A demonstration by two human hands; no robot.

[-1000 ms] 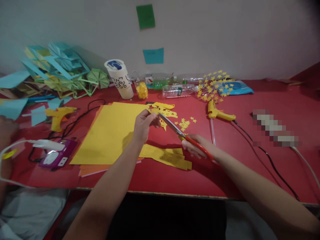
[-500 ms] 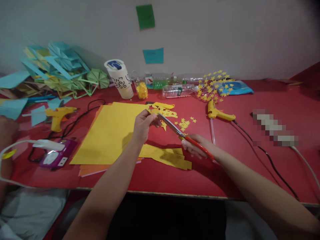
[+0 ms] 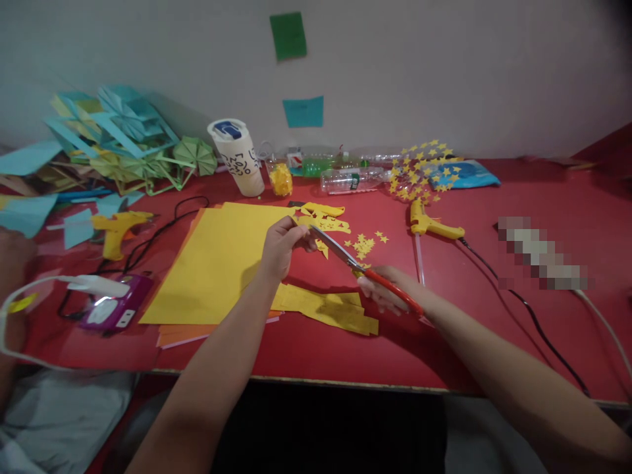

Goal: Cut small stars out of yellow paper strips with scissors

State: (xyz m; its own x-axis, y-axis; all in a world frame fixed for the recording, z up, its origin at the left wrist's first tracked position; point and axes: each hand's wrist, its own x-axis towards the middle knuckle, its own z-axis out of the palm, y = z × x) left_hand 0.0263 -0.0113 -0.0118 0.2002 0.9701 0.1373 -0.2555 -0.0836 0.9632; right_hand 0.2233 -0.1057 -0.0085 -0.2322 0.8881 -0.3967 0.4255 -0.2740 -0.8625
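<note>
My right hand [image 3: 388, 289] is closed round the red handles of a pair of scissors [image 3: 340, 251], whose blades point up and left. The blade tips meet my left hand [image 3: 284, 245], which pinches a small piece of yellow paper [image 3: 302, 222] between thumb and fingers; much of that piece is hidden. Just beyond lie yellow paper scraps [image 3: 326, 220] with star-shaped gaps. Right of the blades is a small pile of cut yellow stars [image 3: 364, 245]. Yellow paper strips [image 3: 326, 308] lie below the scissors, and a stack of yellow sheets [image 3: 207, 263] sits under my left forearm.
Yellow glue guns rest at right [image 3: 434, 226] and left [image 3: 116, 232], with cords. A purple power adapter [image 3: 118, 304] is at left, near another person's arm [image 3: 12, 276]. A white tumbler [image 3: 237, 158], plastic bottles [image 3: 353, 178] and folded paper shapes [image 3: 123, 138] line the wall.
Both hands and the scissors have barely moved; the blade tips sit very slightly further left, at my left fingers. The view has shifted a little.
</note>
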